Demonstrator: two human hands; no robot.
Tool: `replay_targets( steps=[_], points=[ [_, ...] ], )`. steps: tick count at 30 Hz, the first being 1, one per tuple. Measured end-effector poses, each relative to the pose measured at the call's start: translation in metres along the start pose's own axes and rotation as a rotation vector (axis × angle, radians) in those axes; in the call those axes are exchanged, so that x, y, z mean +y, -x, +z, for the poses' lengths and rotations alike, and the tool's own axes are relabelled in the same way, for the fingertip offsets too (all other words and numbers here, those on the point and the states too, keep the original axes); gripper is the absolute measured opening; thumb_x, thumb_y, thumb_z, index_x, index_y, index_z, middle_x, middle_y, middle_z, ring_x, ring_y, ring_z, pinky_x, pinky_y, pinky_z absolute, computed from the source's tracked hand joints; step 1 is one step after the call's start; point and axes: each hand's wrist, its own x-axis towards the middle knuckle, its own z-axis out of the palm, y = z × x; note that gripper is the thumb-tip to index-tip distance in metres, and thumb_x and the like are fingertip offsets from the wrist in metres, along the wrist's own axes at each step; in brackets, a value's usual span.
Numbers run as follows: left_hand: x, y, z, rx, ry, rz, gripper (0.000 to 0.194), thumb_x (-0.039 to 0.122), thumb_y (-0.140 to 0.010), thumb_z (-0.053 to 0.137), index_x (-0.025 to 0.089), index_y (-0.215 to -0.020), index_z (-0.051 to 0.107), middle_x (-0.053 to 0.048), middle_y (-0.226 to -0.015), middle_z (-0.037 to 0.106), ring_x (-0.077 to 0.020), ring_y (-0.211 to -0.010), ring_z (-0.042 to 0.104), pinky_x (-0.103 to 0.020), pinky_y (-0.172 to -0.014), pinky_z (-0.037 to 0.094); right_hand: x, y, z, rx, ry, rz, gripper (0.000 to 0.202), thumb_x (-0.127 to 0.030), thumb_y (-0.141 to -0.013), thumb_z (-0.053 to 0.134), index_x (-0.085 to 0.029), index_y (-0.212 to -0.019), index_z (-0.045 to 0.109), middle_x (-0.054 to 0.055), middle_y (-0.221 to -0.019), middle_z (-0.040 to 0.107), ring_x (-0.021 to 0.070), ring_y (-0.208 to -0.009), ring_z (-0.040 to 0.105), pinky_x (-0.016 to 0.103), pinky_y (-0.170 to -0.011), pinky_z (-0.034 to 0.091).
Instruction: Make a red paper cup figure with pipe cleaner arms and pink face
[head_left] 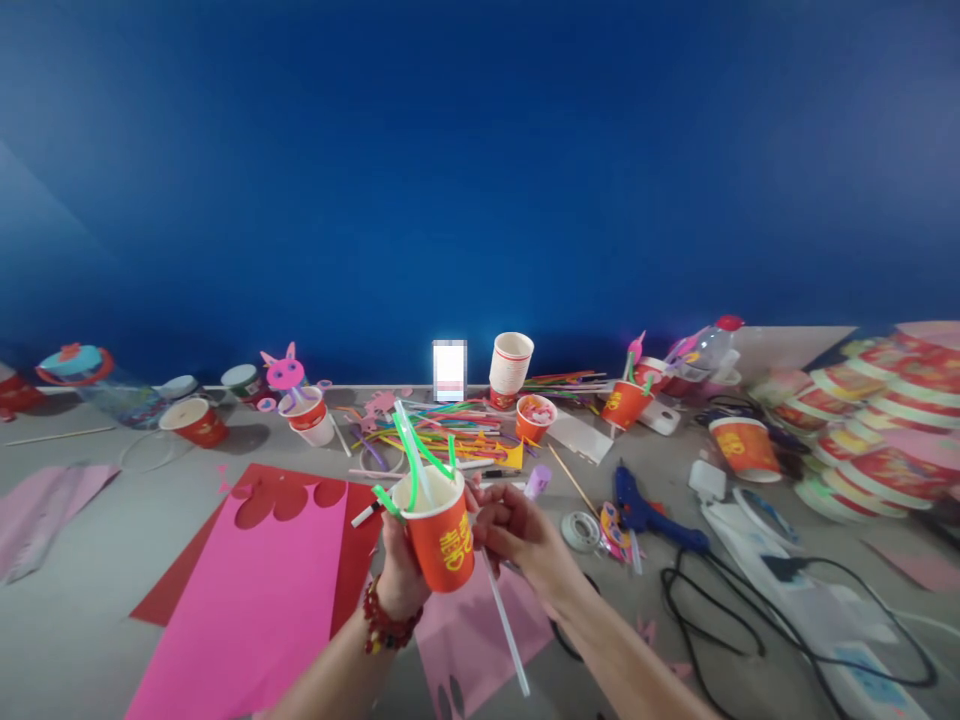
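My left hand [401,570] grips a red paper cup [442,540] with yellow print, held above the table. Green straws [414,455] stick up out of the cup and through its side. My right hand [517,535] is closed just right of the cup, pinching a white straw [506,625] that runs through the cup and slants down toward me. A red bead bracelet [384,625] is on my left wrist.
Pink and red foam sheets [262,570] lie below the hands. A pile of coloured straws [450,430], several red cups [536,415], a blue glue gun [645,510] with black cable, a tape roll [580,530] and stacked cups [877,430] crowd the table against a blue wall.
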Motion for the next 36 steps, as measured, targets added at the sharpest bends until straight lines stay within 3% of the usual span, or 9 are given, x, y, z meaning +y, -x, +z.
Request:
replay_targets(
  steps=[4,8,12,16,22,36],
  points=[
    [0.008,-0.008,0.0,-0.001,0.122,0.021,0.06,0.072,-0.081,0.057,0.017,-0.1,0.07,-0.01,-0.092,0.071,-0.0282,-0.103,0.066,-0.048,-0.105,0.046,-0.001,0.014,-0.005,0.04,0.148,-0.072,0.025,-0.026,-0.081,0.066,-0.021,-0.103,0.056,-0.006,-0.064,0.055,0.0102,-0.051,0.048,0.019,-0.046,0.043],
    [0.015,-0.02,0.001,0.129,0.334,-0.024,0.053,0.065,-0.09,0.049,0.017,-0.101,0.069,-0.009,-0.091,0.072,-0.024,-0.099,0.069,-0.052,-0.107,0.042,0.004,0.041,-0.008,0.035,0.418,-0.146,0.023,-0.024,-0.093,0.05,-0.021,-0.115,0.053,-0.005,-0.071,0.05,0.0086,-0.051,0.045,0.019,-0.047,0.039],
    [0.017,-0.023,0.003,0.217,0.398,-0.095,0.051,0.064,-0.088,0.054,0.015,-0.095,0.067,-0.012,-0.094,0.073,-0.024,-0.097,0.07,-0.05,-0.105,0.044,0.01,0.059,-0.002,-0.003,0.764,-0.228,0.018,-0.025,-0.095,0.052,-0.022,-0.112,0.056,-0.002,-0.074,0.056,0.0116,-0.059,0.053,0.021,-0.053,0.041],
    [0.016,-0.022,0.004,0.243,0.418,-0.112,0.052,0.063,-0.087,0.057,0.013,-0.098,0.067,-0.013,-0.099,0.072,-0.0241,-0.097,0.07,-0.047,-0.102,0.048,0.012,0.058,0.008,-0.022,0.977,-0.371,0.019,-0.021,-0.096,0.05,-0.022,-0.111,0.061,0.001,-0.078,0.067,0.0155,-0.068,0.063,0.023,-0.061,0.046],
    [0.016,-0.021,0.005,0.241,0.397,-0.075,0.055,0.065,-0.088,0.054,0.014,-0.101,0.068,-0.013,-0.099,0.073,-0.0243,-0.096,0.07,-0.046,-0.1,0.05,0.014,0.049,0.013,-0.019,1.033,-0.445,0.022,-0.017,-0.094,0.049,-0.022,-0.111,0.062,0.003,-0.084,0.074,0.0162,-0.07,0.068,0.023,-0.064,0.048],
    [0.014,-0.019,0.003,0.194,0.349,-0.006,0.057,0.067,-0.088,0.053,0.015,-0.105,0.068,-0.012,-0.1,0.073,-0.0246,-0.102,0.069,-0.046,-0.104,0.048,0.018,0.047,0.014,-0.01,1.042,-0.393,0.024,-0.019,-0.095,0.049,-0.022,-0.115,0.062,0.002,-0.081,0.072,0.0159,-0.067,0.066,0.024,-0.064,0.048]
  ],
)
